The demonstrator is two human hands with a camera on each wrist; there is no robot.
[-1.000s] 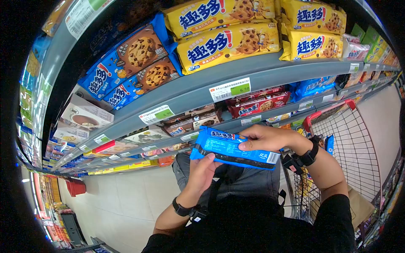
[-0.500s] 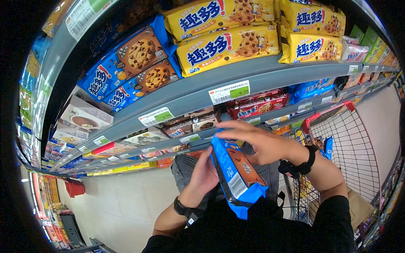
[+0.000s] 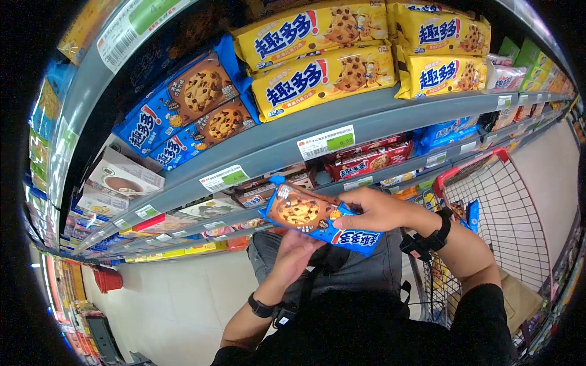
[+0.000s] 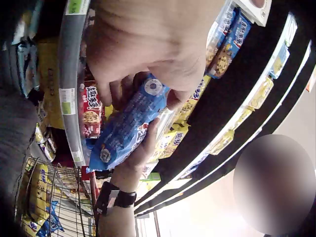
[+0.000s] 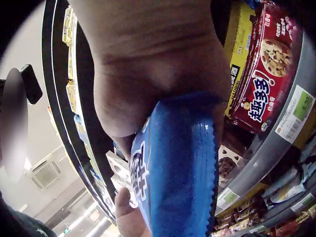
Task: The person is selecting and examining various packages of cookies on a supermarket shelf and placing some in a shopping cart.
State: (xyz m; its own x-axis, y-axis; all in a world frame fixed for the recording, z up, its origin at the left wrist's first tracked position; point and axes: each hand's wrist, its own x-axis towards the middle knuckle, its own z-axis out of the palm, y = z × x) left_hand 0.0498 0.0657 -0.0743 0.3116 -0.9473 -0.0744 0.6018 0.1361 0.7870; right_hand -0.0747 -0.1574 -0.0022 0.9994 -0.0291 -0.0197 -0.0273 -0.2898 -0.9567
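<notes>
I have the blue cookie packet (image 3: 299,212) in both hands by the shelf (image 3: 268,154).
My left hand (image 3: 294,255), partly curled, grips its lower edge; my right hand (image 3: 381,210) pinches its right part, thumb in front; the cart (image 3: 502,194) stands beyond.

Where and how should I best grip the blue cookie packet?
I'd grip the blue cookie packet around mid-length, coming from its long sides, thumb on the cookie-picture face and fingers behind. It's long, fairly flat and tilted face-up, so a grip across the narrow width should span it best. I'd avoid the crimped end: thin film, likely to fold.
</notes>
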